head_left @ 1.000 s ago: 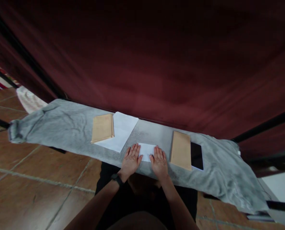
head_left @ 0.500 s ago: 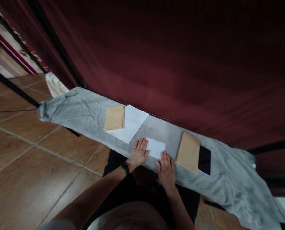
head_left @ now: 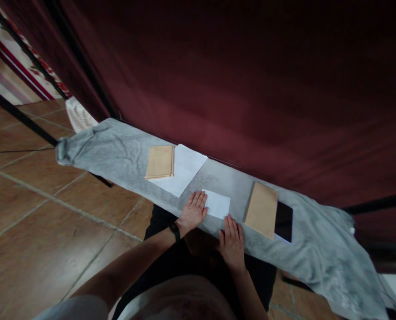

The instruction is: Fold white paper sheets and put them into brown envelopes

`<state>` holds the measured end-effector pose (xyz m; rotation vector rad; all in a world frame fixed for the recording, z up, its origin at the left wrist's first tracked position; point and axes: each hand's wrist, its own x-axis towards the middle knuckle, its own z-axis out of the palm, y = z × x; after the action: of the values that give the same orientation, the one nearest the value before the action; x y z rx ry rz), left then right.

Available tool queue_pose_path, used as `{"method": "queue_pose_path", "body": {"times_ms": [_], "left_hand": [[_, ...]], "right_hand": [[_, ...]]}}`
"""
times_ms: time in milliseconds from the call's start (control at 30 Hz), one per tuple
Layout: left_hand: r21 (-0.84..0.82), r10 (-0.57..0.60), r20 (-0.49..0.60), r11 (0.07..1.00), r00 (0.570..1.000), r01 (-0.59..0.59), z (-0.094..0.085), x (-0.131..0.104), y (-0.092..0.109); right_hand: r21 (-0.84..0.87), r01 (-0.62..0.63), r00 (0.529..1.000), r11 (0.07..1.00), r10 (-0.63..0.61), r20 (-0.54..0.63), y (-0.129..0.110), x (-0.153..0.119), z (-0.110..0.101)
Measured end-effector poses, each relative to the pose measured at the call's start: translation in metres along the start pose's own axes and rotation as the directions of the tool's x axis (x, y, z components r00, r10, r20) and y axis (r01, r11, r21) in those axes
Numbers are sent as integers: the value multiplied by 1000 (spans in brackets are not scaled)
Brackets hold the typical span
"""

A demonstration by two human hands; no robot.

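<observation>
A small white folded paper (head_left: pixel 218 204) lies on the grey cloth between my hands. My left hand (head_left: pixel 194 210), with a dark band at the wrist, rests flat at the paper's left edge, its fingers stretched out. At the lower right corner of the paper is my right hand (head_left: pixel 231 241), lying flat with fingers extended and holding nothing. Farther left, several brown envelopes (head_left: pixel 160 162) are stacked partly over larger white sheets (head_left: pixel 188 168). To the right, another brown envelope (head_left: pixel 262 210) lies beside a dark-screened phone or tablet (head_left: pixel 284 221).
Grey cloth (head_left: pixel 321 240) covers the long narrow surface and is wrinkled at both ends. Behind it hangs a dark red curtain (head_left: pixel 224 98). Black bars (head_left: pixel 21 114) cross at the left, above a tiled floor (head_left: pixel 51 235).
My right hand has slid slightly down, off the small paper's corner. My left hand stays at the paper's left edge. The view has shifted a little.
</observation>
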<state>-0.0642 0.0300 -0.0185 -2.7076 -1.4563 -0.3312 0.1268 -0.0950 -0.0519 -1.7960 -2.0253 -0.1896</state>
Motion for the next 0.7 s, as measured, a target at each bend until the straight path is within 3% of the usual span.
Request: {"method": "queue_pose_path", "body": {"times_ms": [333, 567, 700], "left_hand": [[-96, 14, -58, 995, 998, -20, 1, 1, -2], [-228, 266, -5, 938, 964, -260, 6, 14, 37], [-229, 306, 30, 929, 952, -291, 9, 23, 54]], "right_hand": [[10, -40, 999, 999, 40, -6, -5, 4, -8], [28, -74, 997, 997, 74, -15, -9, 7, -10], [19, -75, 997, 997, 76, -33, -10, 5, -7]]}}
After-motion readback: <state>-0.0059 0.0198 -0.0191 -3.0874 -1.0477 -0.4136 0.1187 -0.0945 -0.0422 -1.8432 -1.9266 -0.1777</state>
